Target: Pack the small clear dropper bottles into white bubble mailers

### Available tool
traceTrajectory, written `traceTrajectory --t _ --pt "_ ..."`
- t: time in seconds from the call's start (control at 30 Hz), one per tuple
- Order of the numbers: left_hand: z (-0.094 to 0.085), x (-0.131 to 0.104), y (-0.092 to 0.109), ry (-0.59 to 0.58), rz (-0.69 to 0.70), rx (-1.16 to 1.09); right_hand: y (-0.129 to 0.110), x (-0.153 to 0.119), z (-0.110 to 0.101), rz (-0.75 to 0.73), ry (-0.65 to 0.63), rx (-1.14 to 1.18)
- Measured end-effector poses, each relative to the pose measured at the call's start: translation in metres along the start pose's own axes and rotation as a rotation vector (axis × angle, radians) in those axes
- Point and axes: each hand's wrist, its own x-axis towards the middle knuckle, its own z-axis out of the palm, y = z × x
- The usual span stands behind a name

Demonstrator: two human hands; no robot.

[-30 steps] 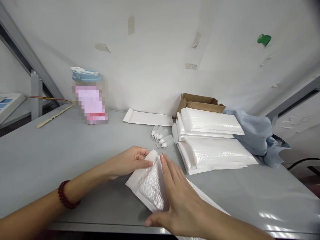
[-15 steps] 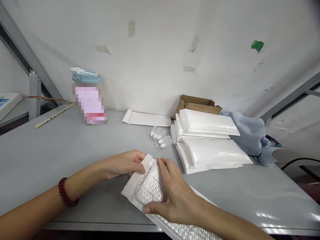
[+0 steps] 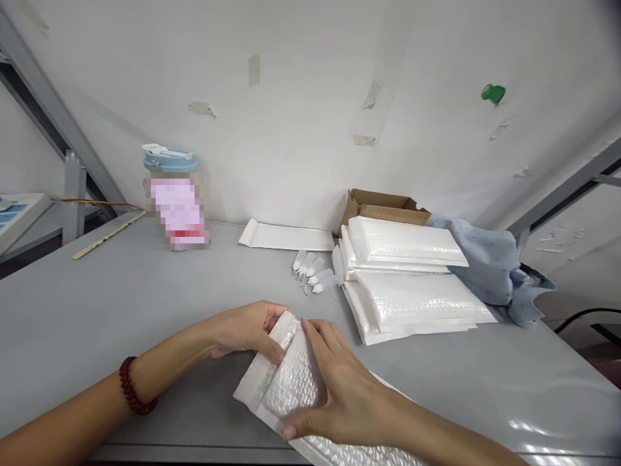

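A white bubble mailer (image 3: 294,382) lies slanted at the table's front edge, its flap end toward the upper left. My left hand (image 3: 255,330) pinches the flap end, thumb on top and fingers curled underneath. My right hand (image 3: 339,382) grips the mailer across its width, fingers at the far edge and thumb at the near edge. Just beyond the hands lie several small translucent plastic tubes with white tips (image 3: 315,272). The lower part of the mailer runs under my right forearm and out of view.
Piled bubble mailers (image 3: 422,298) sit at the right, before an open cardboard box (image 3: 388,200) and a light blue cloth (image 3: 485,259). A flat white mailer (image 3: 291,236) lies by the wall. At the left back stand a blue-lidded container (image 3: 169,159) and a blurred pink item (image 3: 177,207).
The camera view has tilted slightly, so everything sits a little lower in the picture. Both hands keep their hold on the mailer, with hardly any other movement.
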Motion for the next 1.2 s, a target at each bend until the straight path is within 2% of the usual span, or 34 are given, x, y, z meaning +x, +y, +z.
traceTrajectory --t 0.23,0.6,0.77,1.03,1.2 --pt "0.003 0.000 -0.001 0.084 0.002 0.141 -0.005 -0.004 -0.002 -0.017 -0.094 -0.025" --pt "0.002 0.002 -0.005 0.077 0.012 0.177 -0.005 -0.006 -0.003 -0.029 -0.103 -0.021" --pt "0.007 0.002 -0.004 0.130 0.022 0.259 -0.005 -0.007 -0.002 -0.028 -0.098 -0.028" --pt "0.012 0.005 -0.005 0.249 0.081 0.427 -0.002 -0.002 0.004 -0.025 -0.105 -0.161" --pt "0.015 0.008 -0.004 0.252 0.089 0.376 -0.004 0.001 0.006 0.012 -0.185 -0.271"
